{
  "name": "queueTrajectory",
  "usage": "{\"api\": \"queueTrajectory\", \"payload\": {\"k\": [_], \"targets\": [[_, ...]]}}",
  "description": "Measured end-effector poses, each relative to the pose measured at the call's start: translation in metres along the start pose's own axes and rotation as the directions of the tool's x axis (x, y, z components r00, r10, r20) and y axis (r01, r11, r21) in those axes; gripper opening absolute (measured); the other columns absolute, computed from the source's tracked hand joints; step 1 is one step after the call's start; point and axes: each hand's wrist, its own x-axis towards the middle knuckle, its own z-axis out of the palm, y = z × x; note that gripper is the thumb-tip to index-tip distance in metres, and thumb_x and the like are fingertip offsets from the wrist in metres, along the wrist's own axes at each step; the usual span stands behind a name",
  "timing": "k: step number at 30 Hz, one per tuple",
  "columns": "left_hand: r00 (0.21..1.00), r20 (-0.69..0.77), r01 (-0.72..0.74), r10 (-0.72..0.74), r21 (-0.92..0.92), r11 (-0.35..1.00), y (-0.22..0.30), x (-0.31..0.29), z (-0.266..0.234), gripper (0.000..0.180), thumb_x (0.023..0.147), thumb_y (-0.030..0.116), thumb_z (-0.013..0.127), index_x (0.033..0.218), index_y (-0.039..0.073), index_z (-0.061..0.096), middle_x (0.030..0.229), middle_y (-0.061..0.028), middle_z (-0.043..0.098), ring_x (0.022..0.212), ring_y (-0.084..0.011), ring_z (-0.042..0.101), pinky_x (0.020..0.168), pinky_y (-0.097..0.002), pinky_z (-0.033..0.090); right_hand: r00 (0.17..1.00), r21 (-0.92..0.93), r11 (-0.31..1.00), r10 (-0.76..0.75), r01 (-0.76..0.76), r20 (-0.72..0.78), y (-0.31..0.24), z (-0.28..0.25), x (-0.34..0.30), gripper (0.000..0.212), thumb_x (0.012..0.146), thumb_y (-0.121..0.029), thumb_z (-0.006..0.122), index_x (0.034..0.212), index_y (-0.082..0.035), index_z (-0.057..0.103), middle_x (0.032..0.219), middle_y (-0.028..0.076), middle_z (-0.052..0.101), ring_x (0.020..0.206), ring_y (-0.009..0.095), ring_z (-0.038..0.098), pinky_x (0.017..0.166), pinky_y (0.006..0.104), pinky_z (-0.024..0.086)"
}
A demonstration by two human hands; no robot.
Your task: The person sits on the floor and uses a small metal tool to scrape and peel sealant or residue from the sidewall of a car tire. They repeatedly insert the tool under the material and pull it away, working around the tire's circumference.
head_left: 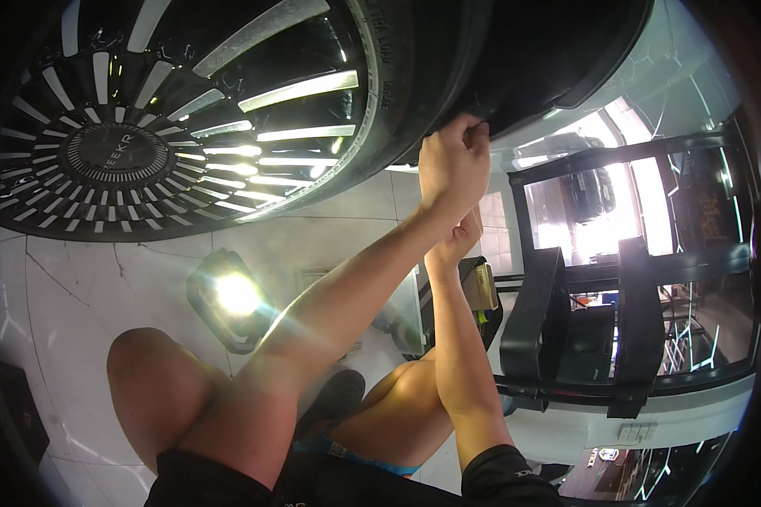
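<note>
Black and silver, the wheel (114, 152) filled the upper left, its spokes catching glare; the tyre (410, 93) curved round their right side. Below it, a lit work lamp (237, 294) stood on the pale floor (59, 287). Angling its beam at the fingertips would probably have helped, since the edge there looked dark.

Left hand (455, 165): raised to the lower edge of the dark wheel-arch trim (558, 68), fingers curled, thumb close to fingertips. Could not tell whether they pinched the edge or only rested on it. Right hand (455, 243): just under the left wrist, partly hidden; its grip could not be told. Hands overlapped in view; contact between them uncertain.

Trim lay at upper centre, between tyre and pale body panel (643, 76). Judged best: light, even fingertip pressure following the curve; prying at one spot risked bending the trim or marking the paint. Right hand seemed most useful as a steady support, clear of the sightline.

Far right: black frame (702, 264), well apart from the fingertips.
</note>
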Motion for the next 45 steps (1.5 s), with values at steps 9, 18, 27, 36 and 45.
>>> {"api": "queueTrajectory", "payload": {"k": [9, 18, 27, 36, 45], "targets": [[0.997, 0.004, -0.079, 0.079, 0.028, 0.997, -0.003, 0.001, 0.001, 0.012, 0.096, 0.012, 0.070, 0.095, 0.003, 0.077, 0.067, -0.0135, 0.067, 0.059, -0.0297, 0.066, 0.060, -0.0411, 0.051, 0.846, 0.172, 0.856, 0.416, -0.488, 0.332, 0.022, 0.031, -0.002, 0.016, 0.104, -0.017, 0.066, 0.115, -0.005, 0.068, 0.100, 0.005, 0.074, 0.082, 0.016, 0.068, 0.074, 0.0324, 0.052], [1.000, 0.018, 0.002, -0.004, 0.161, 0.987, 0.009, 0.002, 0.000, 0.029, 0.103, 0.030, 0.069, 0.099, 0.003, 0.080, 0.074, -0.0099, 0.075, 0.063, -0.0268, 0.069, 0.066, -0.0403, 0.051, 0.850, 0.440, 0.730, 0.415, -0.524, 0.324, 0.000, 0.073, 0.038, 0.012, 0.108, -0.014, 0.060, 0.108, -0.005, 0.067, 0.091, 0.005, 0.071, 0.072, 0.015, 0.068, 0.062, 0.0275, 0.053], [0.992, -0.119, 0.029, -0.033, -0.034, 0.999, 0.000, 0.012, 0.023, 0.014, 0.098, 0.018, 0.077, 0.098, 0.005, 0.079, 0.075, -0.0093, 0.076, 0.065, -0.0202, 0.069, 0.064, -0.0355, 0.050, 0.878, 0.502, 0.721, 0.396, -0.478, 0.267, -0.002, 0.083, 0.053, 0.017, 0.105, -0.007, 0.058, 0.090, -0.008, 0.065, 0.074, 0.002, 0.065, 0.063, 0.013, 0.058, 0.065, 0.0290, 0.049], [0.988, -0.100, 0.135, -0.120, 0.156, 0.979, 0.002, 0.014, 0.017, 0.034, 0.099, 0.033, 0.075, 0.108, 0.000, 0.076, 0.092, -0.0153, 0.079, 0.092, -0.0355, 0.076, 0.087, -0.0419, 0.057, 0.864, 0.478, 0.720, 0.438, -0.503, 0.250, 0.000, 0.086, 0.046, 0.014, 0.109, -0.013, 0.059, 0.098, -0.009, 0.066, 0.078, 0.001, 0.066, 0.064, 0.011, 0.057, 0.064, 0.0275, 0.048], [0.963, 0.062, 0.258, -0.263, 0.080, 0.963, 0.008, 0.018, 0.012, 0.032, 0.103, 0.037, 0.069, 0.108, 0.005, 0.074, 0.098, -0.0141, 0.079, 0.096, -0.0328, 0.074, 0.089, -0.0426, 0.053, 0.851, 0.442, 0.727, 0.429, -0.525, 0.305, 0.024, 0.085, 0.044, 0.010, 0.109, -0.014, 0.060, 0.104, -0.008, 0.066, 0.084, 0.003, 0.068, 0.067, 0.012, 0.062, 0.064, 0.0278, 0.054]]}}
